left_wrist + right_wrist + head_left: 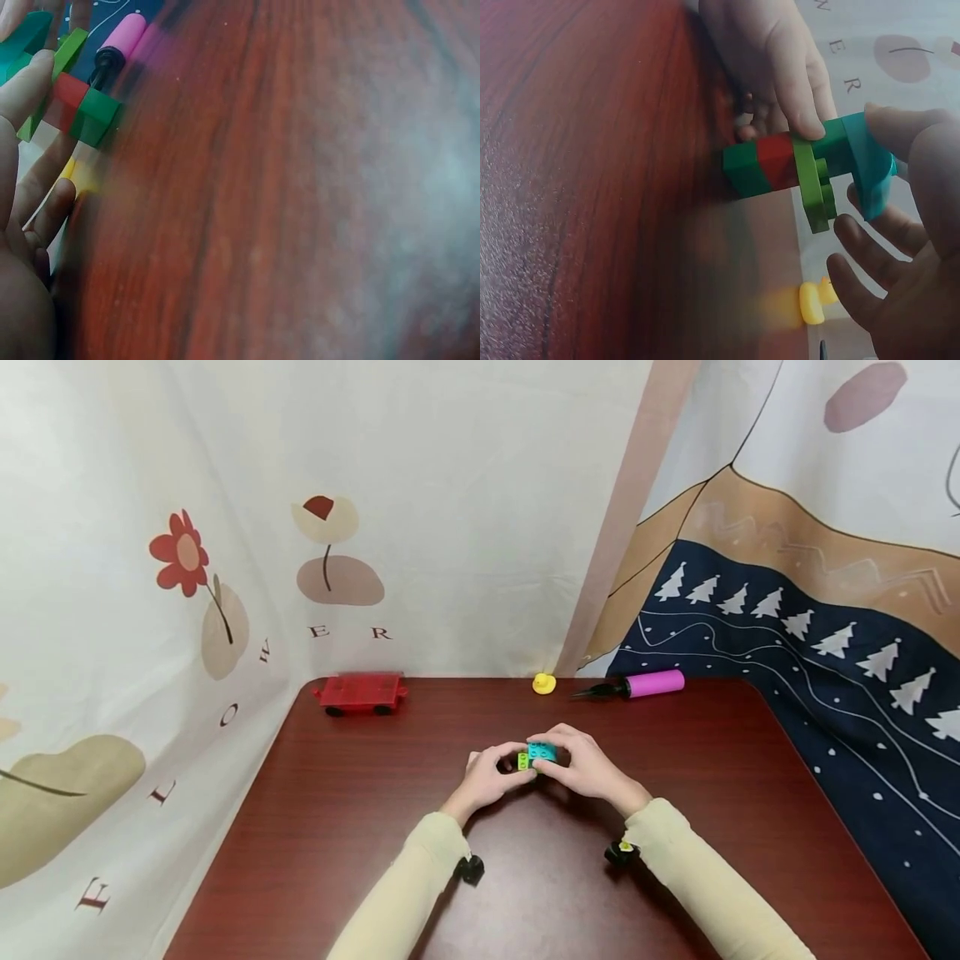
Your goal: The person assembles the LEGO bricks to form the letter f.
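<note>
Both hands meet at a small stack of toy building blocks over the middle of the table. A teal block point(870, 176) tops the stack, with a green block point(832, 146), a thin lime block point(810, 187), a red block point(777, 161) and another green block point(744, 171) beneath it. My left hand point(487, 779) pinches the stack around the lime block, which juts out to one side. On the teal block, the thumb and fingers of my right hand point(587, 767) grip from the other side. The lower blocks are hidden in the head view.
Along the back edge of the brown table point(547, 893) stand a red toy wagon point(363, 692), a yellow rubber duck point(543, 684) and a pink pump point(655, 684) with a black nozzle. Printed cloth point(450, 527) hangs behind the table and down its left side.
</note>
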Demonstrator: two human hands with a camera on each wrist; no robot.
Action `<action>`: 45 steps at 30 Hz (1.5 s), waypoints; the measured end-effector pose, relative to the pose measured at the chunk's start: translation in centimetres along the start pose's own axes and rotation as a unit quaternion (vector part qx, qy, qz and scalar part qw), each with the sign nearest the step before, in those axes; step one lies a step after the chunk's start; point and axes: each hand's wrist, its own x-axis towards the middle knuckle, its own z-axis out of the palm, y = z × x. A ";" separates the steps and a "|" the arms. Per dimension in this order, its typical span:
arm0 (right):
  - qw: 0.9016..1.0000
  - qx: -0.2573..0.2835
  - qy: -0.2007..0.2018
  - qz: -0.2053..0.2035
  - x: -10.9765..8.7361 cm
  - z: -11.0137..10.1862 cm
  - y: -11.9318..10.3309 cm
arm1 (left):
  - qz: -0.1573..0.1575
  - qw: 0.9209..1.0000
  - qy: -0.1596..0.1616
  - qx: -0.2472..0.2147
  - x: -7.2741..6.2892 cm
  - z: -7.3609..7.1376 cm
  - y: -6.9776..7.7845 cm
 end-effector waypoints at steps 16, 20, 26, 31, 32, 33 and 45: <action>0.999 0.027 0.023 0.041 1.2 -0.1 1.5 | 0.008 1.000 -0.005 -0.027 -0.1 -0.4 0.4; 0.997 0.040 0.022 0.067 1.6 -0.7 1.7 | 0.022 0.997 -0.026 -0.065 0.2 -0.6 0.8; 0.995 0.052 0.013 0.085 2.2 -1.0 2.1 | 0.043 0.996 -0.048 -0.065 0.4 -0.7 1.1; 0.993 0.072 0.005 0.091 2.4 -0.8 2.4 | 0.050 0.997 -0.038 -0.040 0.4 -0.6 1.2; 0.993 0.073 0.005 0.091 2.4 -0.8 2.4 | 0.051 0.997 -0.037 -0.038 0.4 -0.6 1.2; 0.993 0.074 0.005 0.092 2.4 -0.7 2.5 | 0.051 0.998 -0.035 -0.035 0.4 -0.6 1.2; 0.991 0.071 -0.017 0.111 2.0 0.5 3.0 | 0.041 0.999 -0.024 -0.020 0.1 -0.2 0.9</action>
